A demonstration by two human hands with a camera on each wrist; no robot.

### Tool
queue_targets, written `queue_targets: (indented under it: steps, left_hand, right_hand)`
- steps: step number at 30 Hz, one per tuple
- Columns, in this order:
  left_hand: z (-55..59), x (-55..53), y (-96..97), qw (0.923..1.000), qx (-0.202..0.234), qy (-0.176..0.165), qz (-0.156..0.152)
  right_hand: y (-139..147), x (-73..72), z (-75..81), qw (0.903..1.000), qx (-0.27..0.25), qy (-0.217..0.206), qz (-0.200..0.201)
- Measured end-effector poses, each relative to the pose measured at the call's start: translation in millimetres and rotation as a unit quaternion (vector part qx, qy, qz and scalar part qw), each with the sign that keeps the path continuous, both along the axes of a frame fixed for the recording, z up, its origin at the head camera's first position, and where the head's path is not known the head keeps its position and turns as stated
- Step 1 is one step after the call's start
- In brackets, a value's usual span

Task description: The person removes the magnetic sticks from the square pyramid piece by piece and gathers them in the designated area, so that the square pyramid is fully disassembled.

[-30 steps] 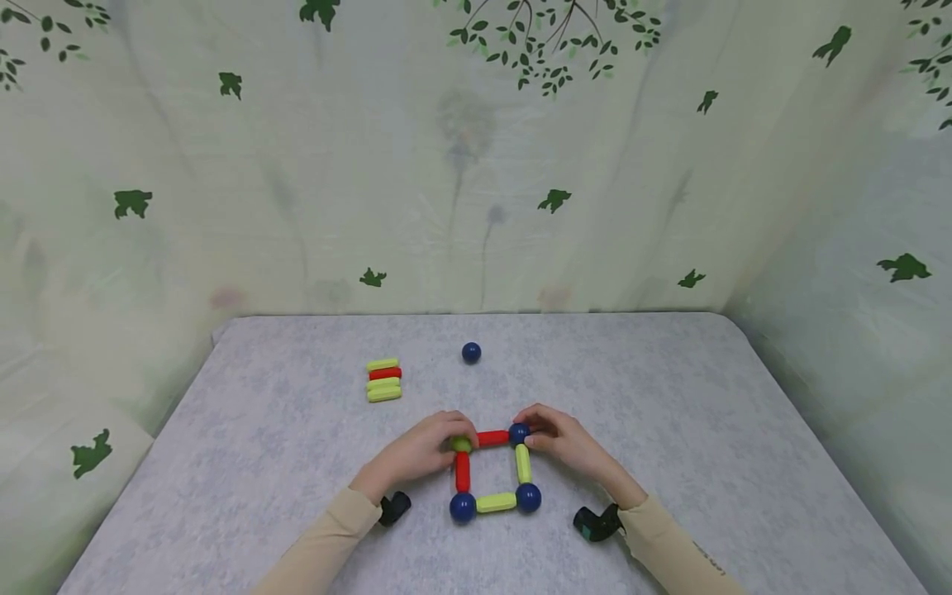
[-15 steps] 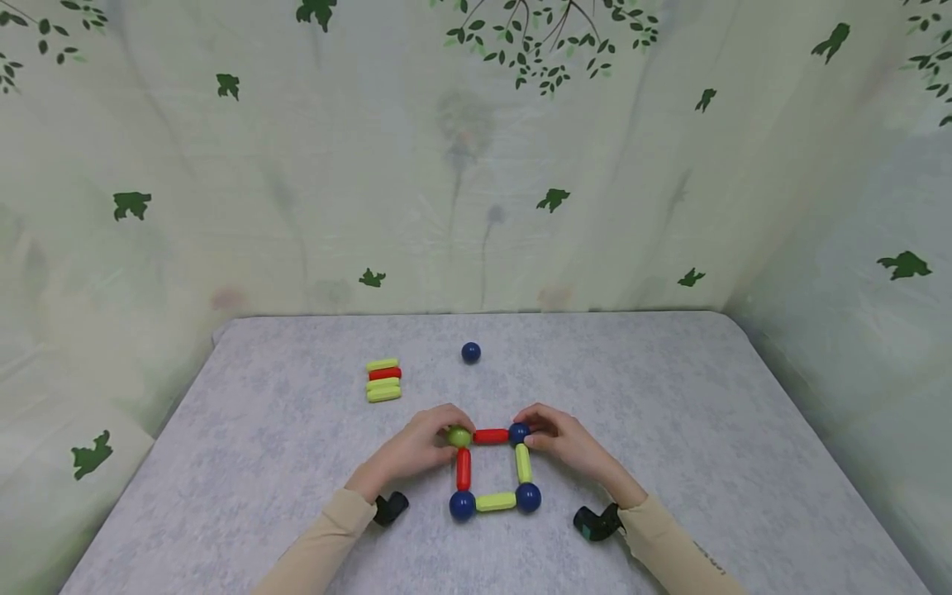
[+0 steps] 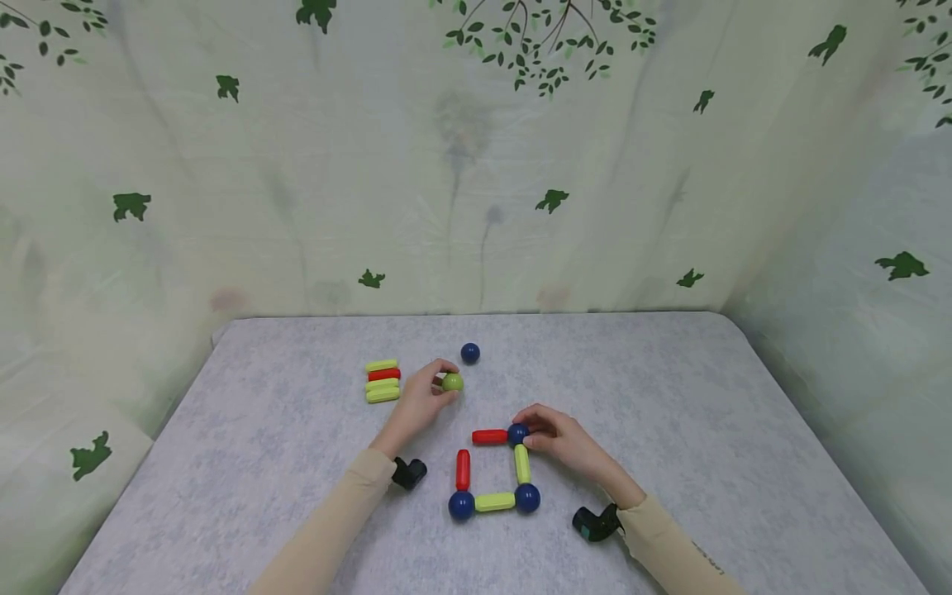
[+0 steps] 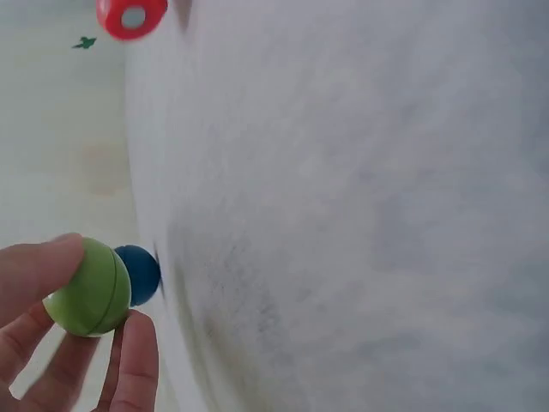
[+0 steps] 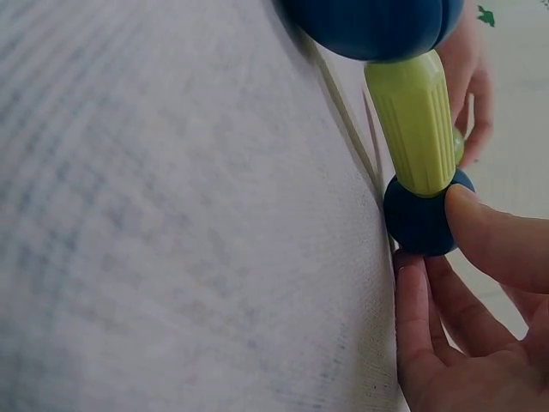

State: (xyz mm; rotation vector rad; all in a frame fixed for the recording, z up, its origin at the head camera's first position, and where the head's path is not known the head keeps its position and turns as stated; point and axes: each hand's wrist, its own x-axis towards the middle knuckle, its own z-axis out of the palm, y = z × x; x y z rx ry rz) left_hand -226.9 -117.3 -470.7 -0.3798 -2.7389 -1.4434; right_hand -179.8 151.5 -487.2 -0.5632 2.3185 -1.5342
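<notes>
My left hand (image 3: 422,402) pinches a green ball (image 3: 453,382) between thumb and fingertips, beyond the frame of rods and balls. In the left wrist view the green ball (image 4: 90,290) overlaps a blue ball (image 4: 139,275) behind it. My right hand (image 3: 559,436) grips the blue ball (image 3: 517,434) at the frame's far right corner. From that ball a red rod (image 3: 489,436) points left and a yellow-green rod (image 3: 523,464) runs to a near blue ball (image 3: 527,497). Another yellow-green rod (image 3: 494,502) links it to the near left blue ball (image 3: 461,505), where a red rod (image 3: 463,469) stands out, its far end free.
A row of several rods (image 3: 383,382), yellow-green and red, lies at the back left of the grey table (image 3: 669,397). A loose blue ball (image 3: 470,354) sits near the back, just beyond the left hand. A pale, leaf-printed cloth (image 3: 416,165) hangs behind.
The left hand has lifted the green ball off the frame's far left corner and carried it away toward the back, leaving a gap between the two red rods. The right hand has stayed in place.
</notes>
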Motion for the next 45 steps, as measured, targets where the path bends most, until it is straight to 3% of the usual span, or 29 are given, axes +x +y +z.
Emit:
queue_targets:
  steps: [5,10,19,22,24,28,31,34,38,45]
  left_hand:
    - [-2.6,-20.4,6.0,0.9993,-0.003,-0.012,0.034]
    - [-5.4,-34.1,11.6,0.9981,0.002,-0.022,0.058]
    - [-7.8,-40.7,14.3,0.9978,0.003,-0.02,0.063]
    - [-5.2,-34.4,10.8,0.9984,0.001,0.001,0.056]
    - [-2.2,-26.2,8.0,0.9991,0.009,0.019,0.036]
    - [2.8,-4.7,3.7,0.998,0.025,0.004,-0.058]
    - [3.9,11.2,4.3,0.9889,0.007,-0.039,-0.143]
    - [4.2,23.6,9.3,0.9774,-0.019,-0.067,-0.2]
    - [5.0,33.0,19.3,0.973,-0.053,-0.066,-0.215]
    - [3.7,37.8,29.7,0.976,-0.114,-0.023,-0.184]
  right_hand:
    - [0,0.5,0.7,1.0,-0.001,-0.002,-0.003]
    - [-1,0.4,0.8,1.0,0.001,-0.004,0.0]
    - [-2,1.0,0.3,1.0,-0.002,-0.003,0.005]
    - [-2,1.1,0.3,1.0,-0.001,-0.001,0.005]
    - [-2,1.4,1.0,1.0,0.004,-0.002,0.002]
    - [-1,1.4,1.2,1.0,0.003,-0.004,-0.001]
    - [-1,1.3,2.3,0.9999,0.003,-0.009,-0.004]
    - [-1,1.0,3.8,0.9999,0.004,-0.008,-0.006]
    - [-1,0.6,4.4,0.9999,0.002,-0.01,-0.007]
    - [-1,0.5,2.0,1.0,0.004,-0.009,-0.002]
